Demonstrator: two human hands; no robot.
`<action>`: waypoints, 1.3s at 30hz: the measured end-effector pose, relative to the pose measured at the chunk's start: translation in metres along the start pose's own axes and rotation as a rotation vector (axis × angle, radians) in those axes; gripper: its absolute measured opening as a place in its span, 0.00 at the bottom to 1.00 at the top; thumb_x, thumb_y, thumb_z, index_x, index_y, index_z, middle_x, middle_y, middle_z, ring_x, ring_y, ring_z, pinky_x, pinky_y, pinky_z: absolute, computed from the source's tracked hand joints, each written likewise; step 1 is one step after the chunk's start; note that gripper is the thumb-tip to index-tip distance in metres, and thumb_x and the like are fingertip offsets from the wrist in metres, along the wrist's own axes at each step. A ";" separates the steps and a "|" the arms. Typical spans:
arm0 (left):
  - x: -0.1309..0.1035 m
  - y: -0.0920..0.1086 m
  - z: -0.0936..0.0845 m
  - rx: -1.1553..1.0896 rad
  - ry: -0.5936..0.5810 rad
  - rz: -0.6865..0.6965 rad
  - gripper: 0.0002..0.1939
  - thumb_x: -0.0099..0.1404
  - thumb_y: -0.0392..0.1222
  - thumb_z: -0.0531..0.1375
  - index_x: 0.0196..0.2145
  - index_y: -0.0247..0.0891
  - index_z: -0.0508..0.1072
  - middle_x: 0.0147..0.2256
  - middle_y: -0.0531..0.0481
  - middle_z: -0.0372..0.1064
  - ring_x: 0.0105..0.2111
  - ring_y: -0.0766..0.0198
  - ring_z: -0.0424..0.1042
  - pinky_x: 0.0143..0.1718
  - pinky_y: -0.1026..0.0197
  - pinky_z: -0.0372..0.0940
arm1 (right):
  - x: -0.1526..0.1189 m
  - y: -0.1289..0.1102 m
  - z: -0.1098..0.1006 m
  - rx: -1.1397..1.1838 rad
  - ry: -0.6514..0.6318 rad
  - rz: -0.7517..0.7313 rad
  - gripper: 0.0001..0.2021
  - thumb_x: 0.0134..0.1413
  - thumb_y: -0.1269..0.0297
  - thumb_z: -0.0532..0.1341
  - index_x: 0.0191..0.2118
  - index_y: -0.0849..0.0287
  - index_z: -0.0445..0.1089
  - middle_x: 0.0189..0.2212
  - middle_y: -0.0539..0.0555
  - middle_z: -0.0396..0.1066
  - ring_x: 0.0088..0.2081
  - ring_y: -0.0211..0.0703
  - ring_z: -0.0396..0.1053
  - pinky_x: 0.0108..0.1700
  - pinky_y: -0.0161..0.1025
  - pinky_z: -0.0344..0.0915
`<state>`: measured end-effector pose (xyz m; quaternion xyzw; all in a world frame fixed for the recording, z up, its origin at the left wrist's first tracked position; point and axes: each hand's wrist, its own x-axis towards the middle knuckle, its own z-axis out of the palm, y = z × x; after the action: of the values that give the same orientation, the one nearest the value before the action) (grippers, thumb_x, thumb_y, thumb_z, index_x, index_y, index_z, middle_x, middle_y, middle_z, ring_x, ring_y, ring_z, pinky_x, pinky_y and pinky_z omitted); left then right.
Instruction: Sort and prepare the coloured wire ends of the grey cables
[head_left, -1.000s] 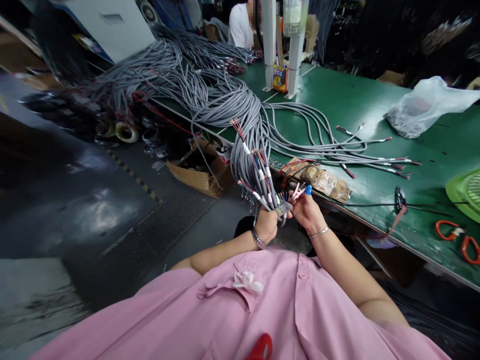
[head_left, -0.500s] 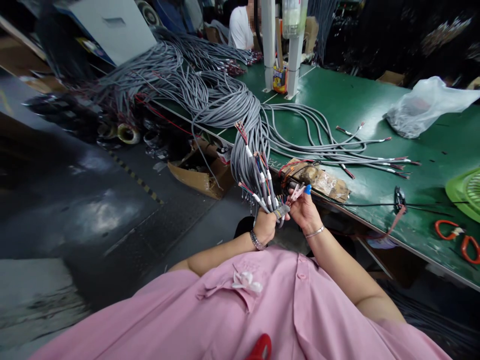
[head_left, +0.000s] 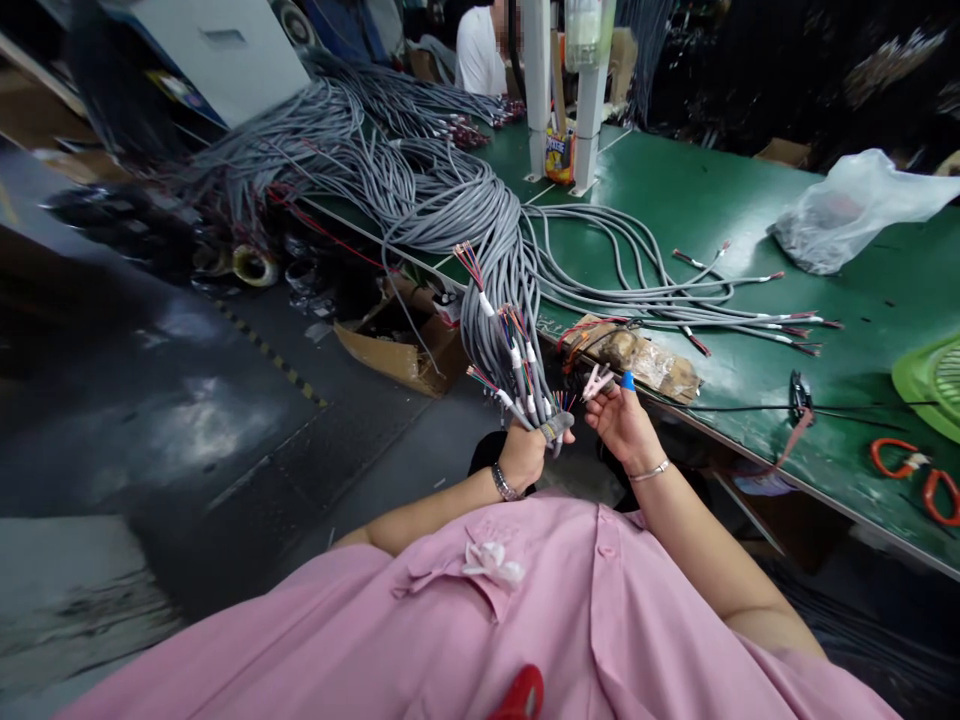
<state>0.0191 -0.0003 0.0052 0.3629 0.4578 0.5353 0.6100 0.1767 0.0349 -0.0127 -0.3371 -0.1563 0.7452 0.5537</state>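
My left hand (head_left: 525,450) is closed round a bunch of grey cables (head_left: 489,335), with a grey cover on its thumb. Stripped ends with coloured wires (head_left: 514,325) and white sleeves fan out above that fist. Just to its right is my right hand (head_left: 624,425), turned palm up with curled fingers and a blue finger cot (head_left: 627,380) on the thumb. At its fingertips sits a small pale-pink forked piece (head_left: 596,382), too small to name surely. A short gap separates my two hands.
More grey cables (head_left: 420,185) are heaped along the green table (head_left: 690,200). A taped cardboard piece (head_left: 649,365) lies at the table edge. Orange-handled scissors (head_left: 892,458), a green basket (head_left: 937,375) and a plastic bag (head_left: 840,215) are rightward. Behind sits a person in white (head_left: 480,55).
My right hand has moved a little right, away from the coloured wire ends, with the pink piece. My left hand and the cable ends have shifted slightly left.
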 end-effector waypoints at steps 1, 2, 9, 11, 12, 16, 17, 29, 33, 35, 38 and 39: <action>0.000 0.000 0.001 -0.007 0.001 0.004 0.14 0.51 0.45 0.69 0.18 0.34 0.72 0.17 0.51 0.69 0.17 0.69 0.66 0.17 0.66 0.56 | 0.001 -0.002 0.002 -0.015 0.018 -0.016 0.21 0.47 0.41 0.66 0.35 0.55 0.72 0.29 0.48 0.73 0.26 0.34 0.66 0.27 0.32 0.64; 0.001 0.001 0.003 -0.014 0.003 0.006 0.14 0.51 0.45 0.69 0.18 0.34 0.71 0.16 0.51 0.69 0.16 0.69 0.65 0.17 0.66 0.55 | 0.002 -0.003 0.003 -0.029 0.034 -0.030 0.19 0.47 0.44 0.67 0.35 0.56 0.72 0.28 0.48 0.73 0.26 0.34 0.66 0.27 0.32 0.63; 0.006 -0.003 0.012 -0.025 0.033 0.018 0.15 0.53 0.47 0.67 0.18 0.34 0.72 0.16 0.51 0.68 0.14 0.70 0.61 0.15 0.66 0.52 | 0.008 -0.002 0.010 -0.051 0.057 -0.061 0.18 0.46 0.46 0.68 0.34 0.57 0.73 0.26 0.48 0.73 0.25 0.34 0.66 0.26 0.31 0.63; 0.008 -0.005 0.013 -0.016 0.041 0.025 0.16 0.54 0.47 0.67 0.18 0.33 0.72 0.16 0.50 0.68 0.15 0.70 0.61 0.15 0.66 0.52 | 0.008 -0.001 0.012 -0.032 0.061 -0.066 0.18 0.46 0.47 0.68 0.33 0.58 0.73 0.27 0.48 0.74 0.25 0.33 0.67 0.26 0.31 0.63; 0.008 -0.006 0.014 -0.010 0.044 0.027 0.16 0.54 0.47 0.67 0.18 0.33 0.72 0.16 0.50 0.68 0.15 0.71 0.61 0.15 0.66 0.52 | 0.009 0.000 0.013 -0.019 0.072 -0.074 0.17 0.47 0.48 0.68 0.33 0.58 0.73 0.27 0.48 0.74 0.25 0.33 0.67 0.26 0.31 0.64; 0.008 -0.009 0.013 0.005 0.057 0.028 0.17 0.54 0.48 0.67 0.17 0.33 0.72 0.16 0.50 0.68 0.14 0.71 0.60 0.15 0.66 0.52 | 0.011 0.002 0.017 0.033 0.121 -0.115 0.13 0.50 0.54 0.68 0.33 0.59 0.73 0.27 0.49 0.75 0.26 0.33 0.68 0.27 0.30 0.65; 0.008 -0.010 0.012 0.006 0.057 0.029 0.16 0.54 0.47 0.67 0.18 0.33 0.73 0.16 0.50 0.68 0.14 0.71 0.60 0.15 0.66 0.52 | 0.011 0.003 0.018 0.042 0.127 -0.123 0.12 0.50 0.54 0.68 0.33 0.59 0.74 0.27 0.49 0.75 0.26 0.33 0.69 0.27 0.30 0.65; 0.005 -0.008 0.011 0.006 0.071 0.043 0.15 0.53 0.45 0.67 0.17 0.34 0.72 0.16 0.50 0.69 0.17 0.69 0.65 0.18 0.66 0.55 | 0.008 0.009 0.015 0.111 0.117 -0.053 0.18 0.57 0.46 0.60 0.34 0.57 0.72 0.29 0.50 0.75 0.27 0.34 0.69 0.27 0.32 0.67; 0.001 -0.007 0.006 -0.019 0.065 0.046 0.13 0.52 0.45 0.68 0.19 0.34 0.73 0.17 0.50 0.69 0.17 0.67 0.67 0.18 0.65 0.57 | 0.004 0.011 0.008 0.135 0.066 -0.029 0.20 0.56 0.42 0.58 0.35 0.56 0.71 0.29 0.50 0.74 0.27 0.35 0.69 0.27 0.33 0.67; -0.001 -0.007 0.002 -0.034 0.059 0.054 0.12 0.52 0.44 0.68 0.20 0.34 0.73 0.17 0.50 0.69 0.18 0.67 0.68 0.19 0.65 0.58 | 0.003 0.013 0.004 0.141 0.051 -0.018 0.19 0.56 0.43 0.59 0.35 0.56 0.70 0.29 0.50 0.73 0.27 0.35 0.68 0.27 0.32 0.67; -0.001 -0.009 -0.003 -0.049 0.041 0.060 0.11 0.52 0.44 0.68 0.21 0.34 0.74 0.18 0.50 0.70 0.19 0.66 0.69 0.20 0.65 0.60 | 0.001 0.015 -0.002 0.145 0.030 0.007 0.17 0.55 0.45 0.61 0.34 0.56 0.69 0.30 0.50 0.73 0.26 0.35 0.67 0.27 0.32 0.66; -0.001 -0.010 -0.004 -0.048 0.035 0.058 0.11 0.52 0.44 0.68 0.21 0.34 0.74 0.18 0.50 0.70 0.19 0.66 0.69 0.20 0.64 0.60 | 0.000 0.016 -0.004 0.144 0.023 0.015 0.17 0.54 0.46 0.62 0.34 0.56 0.70 0.30 0.50 0.74 0.26 0.35 0.67 0.27 0.32 0.66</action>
<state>0.0183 -0.0029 -0.0054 0.3518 0.4447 0.5699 0.5948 0.1680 0.0294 -0.0248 -0.3061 -0.0932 0.7547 0.5728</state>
